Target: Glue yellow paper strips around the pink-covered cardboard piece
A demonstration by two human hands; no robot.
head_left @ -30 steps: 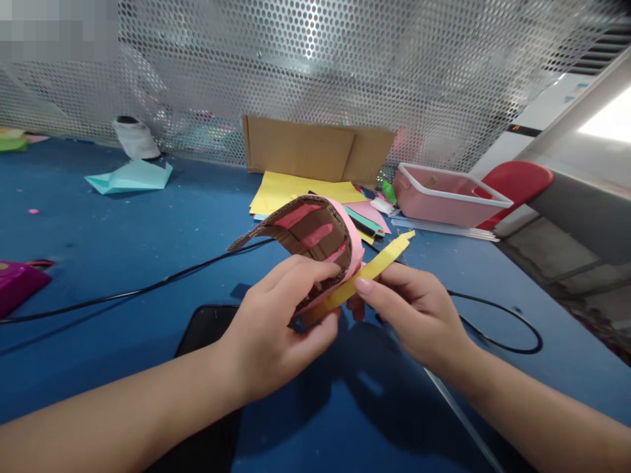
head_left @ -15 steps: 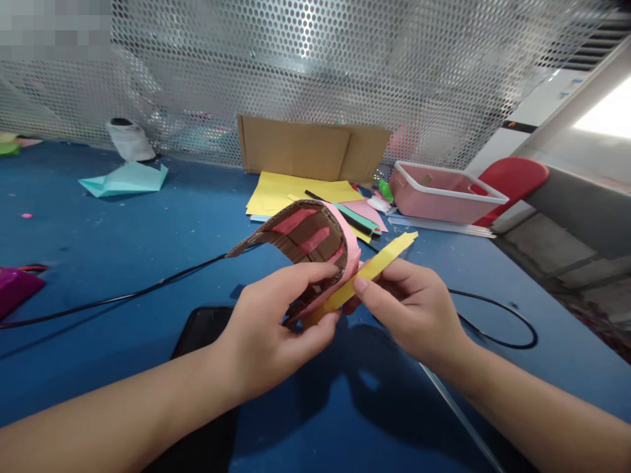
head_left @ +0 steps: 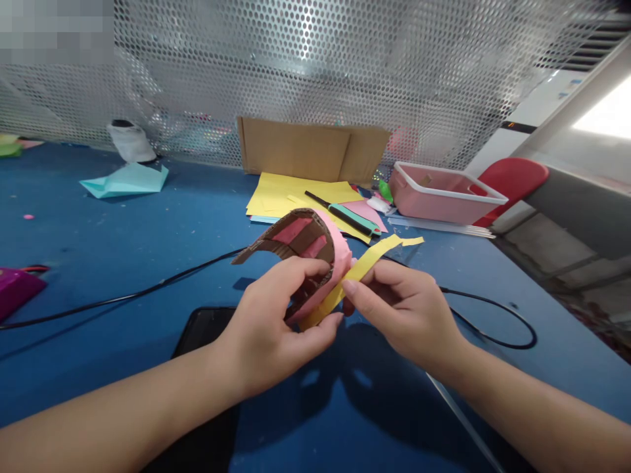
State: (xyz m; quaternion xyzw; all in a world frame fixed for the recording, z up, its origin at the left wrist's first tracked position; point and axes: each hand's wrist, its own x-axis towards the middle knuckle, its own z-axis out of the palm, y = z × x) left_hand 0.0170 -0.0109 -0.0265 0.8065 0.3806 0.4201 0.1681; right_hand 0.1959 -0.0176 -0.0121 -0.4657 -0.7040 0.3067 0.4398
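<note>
Left fingers [head_left: 318, 334] pinch curved cardboard [head_left: 306, 246], right fingers [head_left: 367, 301] a yellow strip [head_left: 367, 262], a pink basket [head_left: 434, 202] (contents mostly hidden) beyond.

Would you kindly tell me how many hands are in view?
2: the left hand, holding the curved cardboard, and the right hand, beside it, pinching the yellow strip. Each is partly hidden; no other hand shows.
</note>
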